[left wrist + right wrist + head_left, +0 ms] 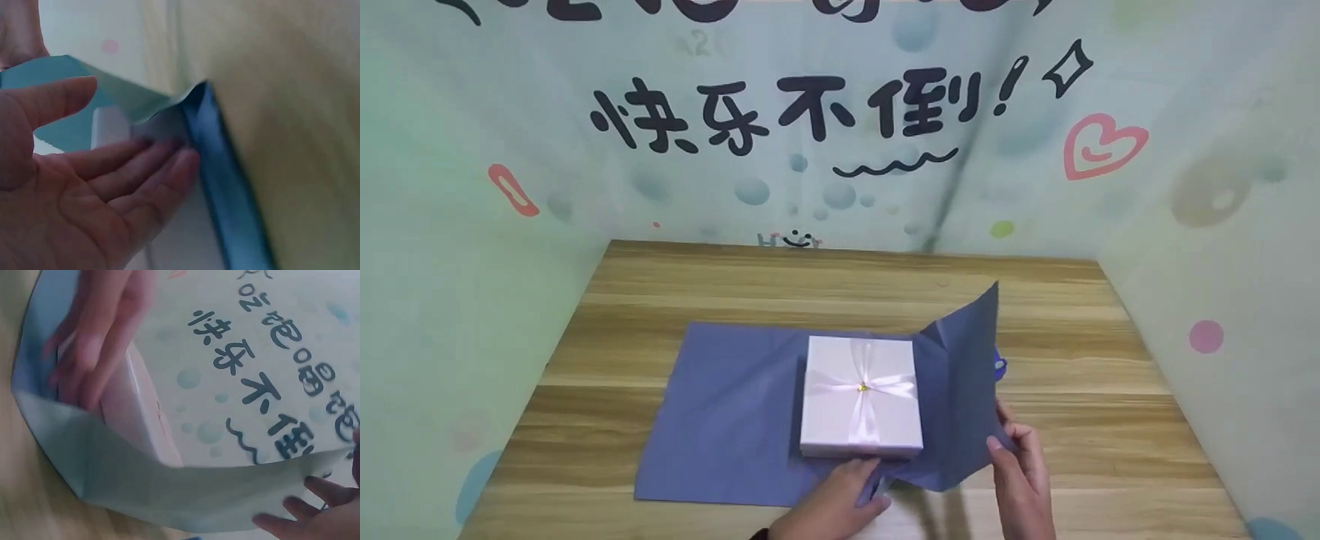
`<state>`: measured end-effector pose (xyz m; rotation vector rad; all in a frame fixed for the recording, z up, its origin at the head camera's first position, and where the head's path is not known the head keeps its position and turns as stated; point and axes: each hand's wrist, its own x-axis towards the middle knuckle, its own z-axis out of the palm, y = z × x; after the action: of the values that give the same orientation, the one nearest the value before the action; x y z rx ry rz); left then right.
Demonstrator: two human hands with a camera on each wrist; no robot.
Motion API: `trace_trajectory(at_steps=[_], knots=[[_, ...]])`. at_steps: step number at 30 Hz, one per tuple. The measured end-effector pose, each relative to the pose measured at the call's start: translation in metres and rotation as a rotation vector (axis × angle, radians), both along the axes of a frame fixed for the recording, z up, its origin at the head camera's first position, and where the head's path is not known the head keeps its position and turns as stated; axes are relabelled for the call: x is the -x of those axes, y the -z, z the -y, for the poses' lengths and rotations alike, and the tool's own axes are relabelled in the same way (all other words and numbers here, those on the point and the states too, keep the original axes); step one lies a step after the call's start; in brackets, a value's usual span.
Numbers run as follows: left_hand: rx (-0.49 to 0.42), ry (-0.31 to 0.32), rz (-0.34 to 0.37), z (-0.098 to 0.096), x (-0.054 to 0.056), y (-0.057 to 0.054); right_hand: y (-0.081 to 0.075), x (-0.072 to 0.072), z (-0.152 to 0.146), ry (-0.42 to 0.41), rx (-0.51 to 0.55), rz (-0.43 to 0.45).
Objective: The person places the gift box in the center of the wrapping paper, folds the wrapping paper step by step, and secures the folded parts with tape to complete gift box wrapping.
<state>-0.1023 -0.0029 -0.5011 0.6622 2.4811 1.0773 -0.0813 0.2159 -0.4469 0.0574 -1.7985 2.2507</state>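
A white gift box [840, 420] with a pale ribbon tied in a cross and a small gold centre sits on a sheet of blue-grey wrapping paper [727, 405]. My left hand [836, 499] is at the box's front side, its fingers extended toward the side wall by the paper's front edge. In the left wrist view, those fingers [129, 169] look nearly straight, with the thumb apart. At the right, my right hand [1024, 472] pinches the paper's raised flap near its front corner, thumb on the near face and fingers behind.
A small blue object [1000, 365], mostly hidden, peeks out behind the raised flap. The wood-grain table [1080, 360] is enclosed by a printed backdrop [780, 195] at the back and sides. Flat paper extends left of the box.
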Motion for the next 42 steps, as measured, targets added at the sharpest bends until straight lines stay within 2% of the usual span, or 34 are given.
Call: trace_trajectory(at_steps=[2, 5, 7, 11, 12, 15, 16, 18, 20, 22, 23, 24, 26, 28, 30, 34, 36, 38, 40, 42], knots=[[0.0, 0.026, 0.039, -0.006, 0.001, 0.003, 0.009, 0.003, -0.008, -0.13, 0.179, -0.09], [0.002, 0.081, 0.076, -0.016, 0.001, 0.005, 0.021, 0.007, -0.019, -0.31, 0.423, -0.166], [0.032, 0.146, 0.049, -0.022, 0.001, 0.006, 0.026, 0.009, -0.023, -0.4, 0.53, -0.19], [0.096, 0.255, 0.036, -0.03, 0.0, 0.006, 0.027, 0.01, -0.016, -0.471, 0.54, -0.216], [0.098, 0.275, 0.005, -0.03, 0.0, 0.006, 0.025, 0.01, -0.012, -0.475, 0.52, -0.221], [0.026, 0.285, -0.017, -0.024, 0.001, 0.001, 0.019, 0.01, 0.005, -0.464, 0.397, -0.217], [-0.021, 0.273, -0.043, -0.02, 0.002, -0.002, 0.017, 0.01, 0.012, -0.465, 0.339, -0.215], [-0.145, 0.2, -0.07, -0.01, 0.005, -0.01, 0.013, 0.01, 0.026, -0.464, 0.191, -0.212], [-0.3, 0.067, -0.08, 0.001, 0.013, -0.021, 0.01, 0.01, 0.041, -0.464, 0.026, -0.209], [-0.421, -0.097, -0.138, 0.012, 0.024, -0.032, 0.009, 0.011, 0.054, -0.437, -0.176, -0.22], [-0.452, -0.183, -0.181, 0.017, 0.03, -0.036, 0.009, 0.012, 0.061, -0.411, -0.285, -0.225], [-0.457, -0.256, -0.244, 0.022, 0.037, -0.039, 0.009, 0.013, 0.067, -0.381, -0.391, -0.219], [-0.404, -0.388, -0.336, 0.031, 0.048, -0.042, 0.013, 0.015, 0.078, -0.337, -0.584, -0.224], [-0.3, -0.475, -0.361, 0.037, 0.058, -0.04, 0.017, 0.017, 0.088, -0.303, -0.757, -0.24], [-0.21, -0.502, -0.305, 0.041, 0.066, -0.034, 0.022, 0.02, 0.095, -0.305, -0.881, -0.249], [-0.072, -0.481, -0.109, 0.042, 0.079, -0.015, 0.03, 0.021, 0.101, -0.359, -1.03, -0.248], [-0.023, -0.462, -0.04, 0.043, 0.084, -0.008, 0.032, 0.02, 0.1, -0.408, -1.034, -0.225], [-0.01, -0.444, 0.014, 0.045, 0.087, -0.002, 0.034, 0.02, 0.094, -0.411, -1.003, -0.217], [-0.036, -0.42, 0.052, 0.046, 0.09, 0.001, 0.034, 0.024, 0.084, -0.351, -0.961, -0.19], [-0.081, -0.398, 0.084, 0.048, 0.093, 0.004, 0.034, 0.032, 0.071, -0.248, -0.926, -0.146]])
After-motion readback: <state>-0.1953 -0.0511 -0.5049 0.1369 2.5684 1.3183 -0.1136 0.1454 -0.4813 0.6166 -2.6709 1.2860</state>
